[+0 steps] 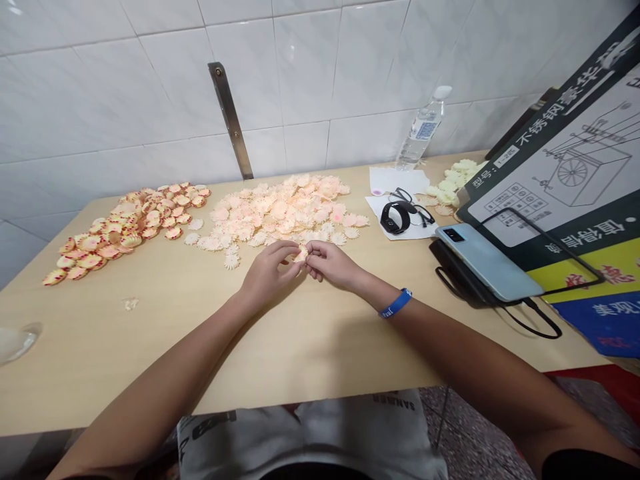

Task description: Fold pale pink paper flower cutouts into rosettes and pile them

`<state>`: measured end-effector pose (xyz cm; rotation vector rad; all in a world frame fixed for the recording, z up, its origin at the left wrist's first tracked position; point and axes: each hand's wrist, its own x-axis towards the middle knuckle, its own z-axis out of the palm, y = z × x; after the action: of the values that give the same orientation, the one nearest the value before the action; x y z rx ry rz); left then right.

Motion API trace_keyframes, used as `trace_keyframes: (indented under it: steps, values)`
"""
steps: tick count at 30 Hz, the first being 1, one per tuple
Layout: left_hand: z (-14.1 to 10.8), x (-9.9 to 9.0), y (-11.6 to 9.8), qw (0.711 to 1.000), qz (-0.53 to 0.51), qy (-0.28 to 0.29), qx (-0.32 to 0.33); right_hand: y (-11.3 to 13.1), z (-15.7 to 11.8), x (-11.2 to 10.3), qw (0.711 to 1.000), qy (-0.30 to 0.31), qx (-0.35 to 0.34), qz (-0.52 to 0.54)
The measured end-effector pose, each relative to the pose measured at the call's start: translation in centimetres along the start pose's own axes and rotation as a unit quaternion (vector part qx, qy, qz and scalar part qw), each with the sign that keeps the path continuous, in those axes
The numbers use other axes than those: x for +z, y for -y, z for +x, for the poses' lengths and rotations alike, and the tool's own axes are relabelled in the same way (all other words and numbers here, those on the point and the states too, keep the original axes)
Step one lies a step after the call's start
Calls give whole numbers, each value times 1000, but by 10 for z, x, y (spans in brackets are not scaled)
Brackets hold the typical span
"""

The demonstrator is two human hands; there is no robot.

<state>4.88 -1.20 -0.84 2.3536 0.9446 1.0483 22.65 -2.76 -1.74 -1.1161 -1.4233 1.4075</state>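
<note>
Flower cutouts (280,213) lie just past the hands (267,273) (333,263).

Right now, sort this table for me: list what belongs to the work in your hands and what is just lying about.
Belongs: left hand, right hand, pinching a small peach flower; flat peach daisy-shaped flowers heaped mid-table; curled pink-and-yellow flowers heaped at left; pale yellow flowers at far right.
Lying about: clear plastic water bottle; black wristband tracker; black-framed glasses; pale blue smartphone; printed cardboard sign.
</note>
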Motion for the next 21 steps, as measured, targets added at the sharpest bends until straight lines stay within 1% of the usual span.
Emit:
trace_keyframes:
  steps: [2, 6, 11, 13, 15, 17, 18, 20, 21]
  values:
    - [0, 1, 2, 1000, -6, -14, -10, -1, 0, 2, 1000, -10, -9, -5]
    - [-1, 0, 5, 999, -16, -29, -34, -4, 1, 1, 1000, 4, -15, -16]
    - [-1, 1, 3, 998, -46, -9, -45, -7, 1, 1, 999, -19, -29, -25]
    - [0, 1, 2, 995, -63, -14, -69, -6, 0, 3, 999, -17, -31, -30]
    - [2, 1, 2, 988, -97, -28, -114, -5, 0, 3, 999, -12, -32, -38]
    - [4, -1, 3, 969, -161, -39, -184, -5, 0, 3, 998, -12, -29, -45]
    - [5, -2, 5, 953, -199, -45, -225, -6, 1, 2, 999, -15, -26, -45]
    - [8, -3, 8, 912, -267, -73, -302, -7, 3, -1, 999, -11, -21, -35]
    - [9, -3, 10, 892, -297, -88, -330, -8, 4, -3, 999, -2, -19, -28]
